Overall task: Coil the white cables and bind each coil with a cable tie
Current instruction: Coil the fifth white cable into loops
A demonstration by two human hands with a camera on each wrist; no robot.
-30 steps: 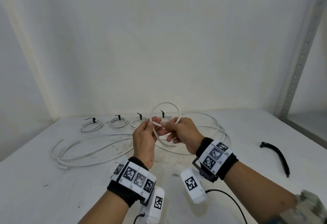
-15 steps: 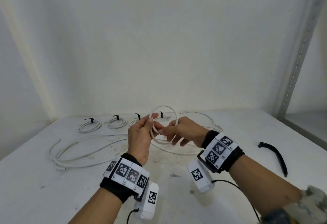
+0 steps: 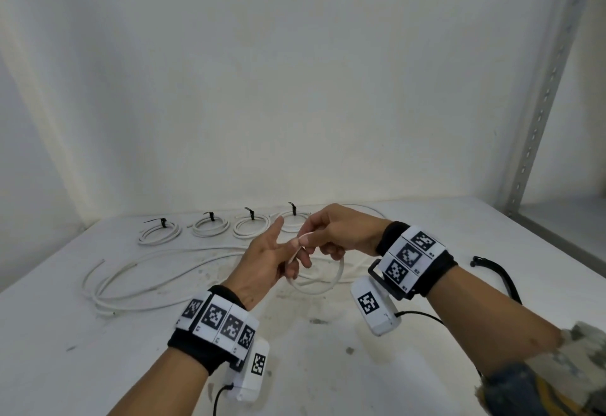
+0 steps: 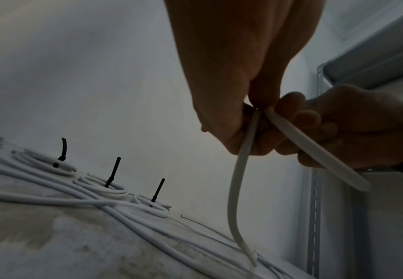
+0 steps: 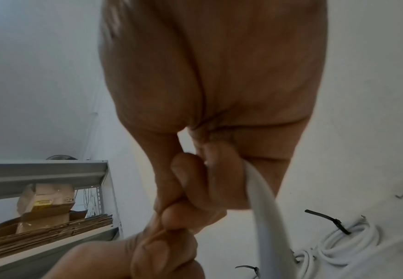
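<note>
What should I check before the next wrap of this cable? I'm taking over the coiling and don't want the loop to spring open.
1. Both hands on the loop: ok. The left hand and right hand pinch the white cable where its strands cross.
2. Loop formed: ok, one turn hangs below the hands.
3. Slack to feed: ok, loose cable lies on the table.
4. Free cable tie within reach: cannot tell. A black strip lies to the right; what it is is unclear.
5. Finished coils clear of the hands: ok.
</note>
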